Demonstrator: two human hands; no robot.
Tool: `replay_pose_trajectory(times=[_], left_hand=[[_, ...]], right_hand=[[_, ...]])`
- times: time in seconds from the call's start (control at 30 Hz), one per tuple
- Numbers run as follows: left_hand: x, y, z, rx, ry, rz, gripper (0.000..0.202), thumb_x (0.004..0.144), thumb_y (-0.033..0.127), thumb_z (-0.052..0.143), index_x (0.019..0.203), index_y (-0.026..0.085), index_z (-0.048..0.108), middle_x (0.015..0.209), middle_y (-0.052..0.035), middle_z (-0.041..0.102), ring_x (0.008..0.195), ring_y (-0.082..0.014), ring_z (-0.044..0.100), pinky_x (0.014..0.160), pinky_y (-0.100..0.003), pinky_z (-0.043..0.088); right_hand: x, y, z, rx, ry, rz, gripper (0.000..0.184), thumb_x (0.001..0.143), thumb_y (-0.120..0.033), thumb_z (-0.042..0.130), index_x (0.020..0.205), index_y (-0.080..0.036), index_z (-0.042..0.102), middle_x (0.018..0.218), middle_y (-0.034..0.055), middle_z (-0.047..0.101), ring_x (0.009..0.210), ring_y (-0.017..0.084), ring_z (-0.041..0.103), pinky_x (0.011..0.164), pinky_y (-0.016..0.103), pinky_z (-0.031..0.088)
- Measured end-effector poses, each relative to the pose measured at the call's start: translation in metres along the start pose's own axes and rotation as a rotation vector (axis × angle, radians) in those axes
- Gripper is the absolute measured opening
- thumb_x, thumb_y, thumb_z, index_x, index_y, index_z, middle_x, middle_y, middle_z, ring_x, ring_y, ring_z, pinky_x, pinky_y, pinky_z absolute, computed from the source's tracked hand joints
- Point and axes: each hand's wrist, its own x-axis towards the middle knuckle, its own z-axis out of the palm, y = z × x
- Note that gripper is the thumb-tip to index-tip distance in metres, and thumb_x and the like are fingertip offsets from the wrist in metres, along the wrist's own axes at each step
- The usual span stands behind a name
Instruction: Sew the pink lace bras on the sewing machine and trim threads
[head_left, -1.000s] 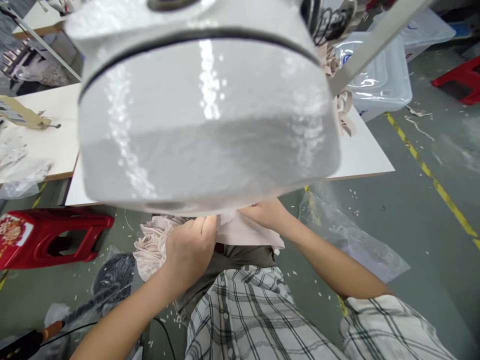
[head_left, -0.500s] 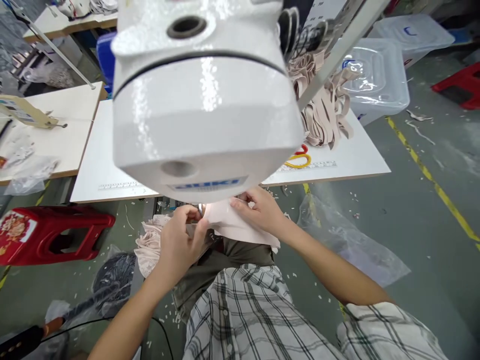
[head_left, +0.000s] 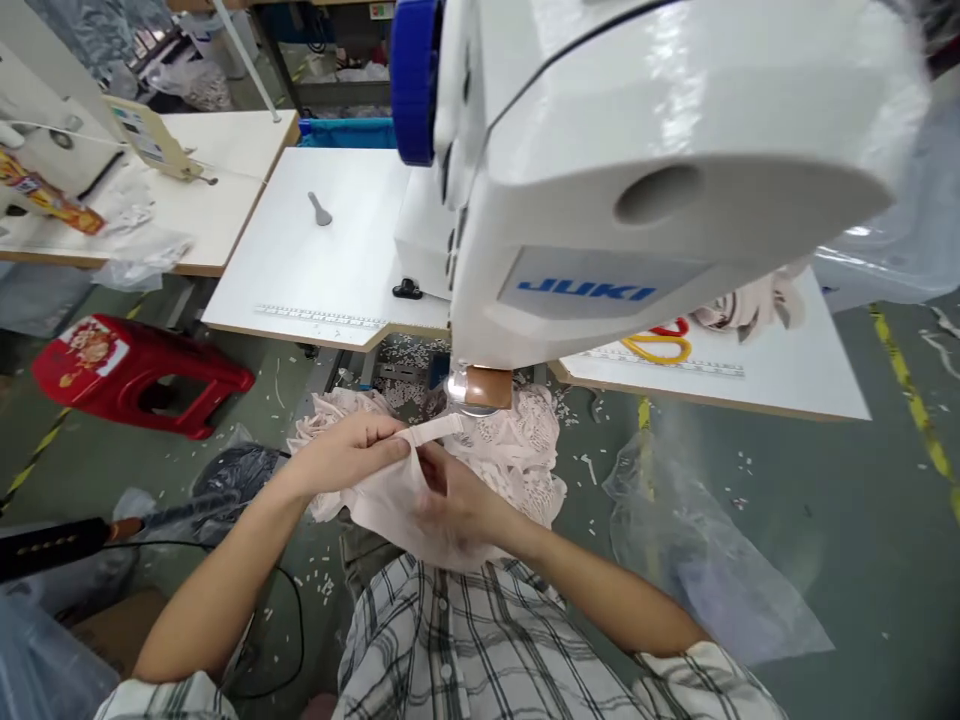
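Note:
My left hand (head_left: 349, 455) pinches the upper edge of a pale pink fabric piece (head_left: 386, 500), thumb on top, at a narrow folded band. My right hand (head_left: 461, 495) is closed at the same piece, lower and to the right, slightly blurred, with part of its fingers hidden by the cloth. The fabric hangs between my hands, just in front of the white sewing machine (head_left: 585, 290). Under the machine head, its metal and brown sewing end (head_left: 484, 388) stands close beyond the band. Pink lace pieces (head_left: 514, 440) lie heaped behind my hands.
On the white machine table (head_left: 315, 250) lie a grey tool (head_left: 319, 210) and, right of the machine, yellow-handled scissors (head_left: 660, 347). A red stool (head_left: 142, 375) is at left. Clear plastic sheeting (head_left: 712, 540) and scraps lie on the floor. Black tubing (head_left: 165, 515) runs at lower left.
My view has shifted, so the machine appears farther right. My hands have come out from below its head toward my body, with the pink fabric, whose banded edge now shows.

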Motion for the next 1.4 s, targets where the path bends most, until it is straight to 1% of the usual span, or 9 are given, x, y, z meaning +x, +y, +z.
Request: replay_pose_trajectory(times=[0.13,0.33,0.47,0.6,0.83,1.07,1.2,1.3,1.4], left_hand=[[-0.001,-0.027,-0.015,0.115,-0.058,-0.092,0.040,0.088,0.046,0.057,0.060,0.019,0.051,0.054,0.0044,0.038,0.048,-0.0105,0.036,0.048,-0.025,0.025],[0.020,-0.068,0.031,-0.008,0.641,-0.084,0.021,0.086,0.040,0.061,0.080,0.021,0.063,0.078,-0.0054,0.064,0.073,-0.0196,0.057,0.061,-0.029,0.042],[0.041,-0.074,0.072,-0.185,0.525,-0.029,0.038,0.090,0.052,0.052,0.085,0.017,0.068,0.080,-0.0061,0.070,0.075,-0.0191,0.064,0.066,-0.029,0.050],[0.053,-0.063,0.084,-0.286,0.553,0.026,0.041,0.094,0.050,0.045,0.098,0.016,0.066,0.091,-0.0063,0.071,0.086,-0.0187,0.065,0.074,-0.027,0.051],[0.040,-0.031,0.076,-0.196,0.417,0.101,0.034,0.094,0.046,0.049,0.085,0.017,0.065,0.073,-0.0004,0.061,0.069,-0.0139,0.056,0.064,-0.023,0.045],[0.042,-0.017,0.079,-0.163,0.376,0.037,0.033,0.095,0.045,0.047,0.087,0.018,0.064,0.076,-0.0012,0.064,0.072,-0.0152,0.060,0.063,-0.023,0.047],[0.055,-0.013,0.083,-0.028,0.417,0.018,0.035,0.095,0.046,0.046,0.085,0.018,0.064,0.075,-0.0006,0.066,0.070,-0.0157,0.060,0.065,-0.025,0.045],[0.069,-0.014,0.083,0.072,0.483,0.039,0.035,0.093,0.047,0.050,0.077,0.018,0.061,0.069,-0.0005,0.064,0.068,-0.0162,0.057,0.065,-0.026,0.042],[0.076,-0.015,0.077,0.166,0.481,0.049,0.039,0.094,0.047,0.045,0.066,0.020,0.053,0.059,0.0007,0.058,0.060,-0.0161,0.054,0.060,-0.027,0.040]], right_hand=[[0.038,0.030,0.003,0.426,0.223,0.147,0.039,0.074,-0.049,0.078,0.099,-0.023,0.066,0.075,-0.0039,0.059,0.069,0.010,0.057,0.068,0.022,0.052],[0.036,0.054,-0.023,0.184,0.543,-0.103,0.029,0.076,-0.039,0.079,0.092,-0.022,0.061,0.089,-0.0006,0.065,0.083,0.013,0.063,0.081,0.028,0.053],[0.032,0.061,-0.036,-0.462,0.530,-0.363,0.011,0.087,-0.033,0.066,0.091,-0.023,0.064,0.100,0.0042,0.066,0.094,0.020,0.063,0.084,0.036,0.051],[0.017,0.056,-0.051,-0.922,0.345,-0.372,0.012,0.088,-0.032,0.061,0.090,-0.022,0.068,0.096,0.0066,0.065,0.084,0.021,0.062,0.072,0.033,0.051],[0.000,0.014,-0.059,-0.986,0.419,-0.360,0.034,0.094,-0.043,0.055,0.119,-0.023,0.064,0.092,0.0058,0.066,0.069,0.016,0.060,0.067,0.030,0.048],[0.005,0.007,-0.055,-0.783,0.499,-0.356,0.021,0.092,-0.038,0.060,0.104,-0.023,0.069,0.096,0.0049,0.066,0.073,0.015,0.062,0.066,0.029,0.051],[0.002,0.021,-0.058,-1.007,0.518,-0.519,0.025,0.098,-0.033,0.050,0.091,-0.023,0.072,0.098,0.0071,0.072,0.091,0.020,0.066,0.078,0.033,0.054],[-0.001,0.017,-0.079,-1.248,0.374,-0.499,0.029,0.099,-0.030,0.045,0.098,-0.025,0.073,0.108,0.0051,0.073,0.103,0.019,0.066,0.089,0.032,0.053],[-0.005,-0.013,-0.134,-1.364,0.400,-0.409,0.029,0.098,-0.026,0.045,0.113,-0.027,0.069,0.114,0.0029,0.072,0.108,0.017,0.064,0.094,0.030,0.051]])
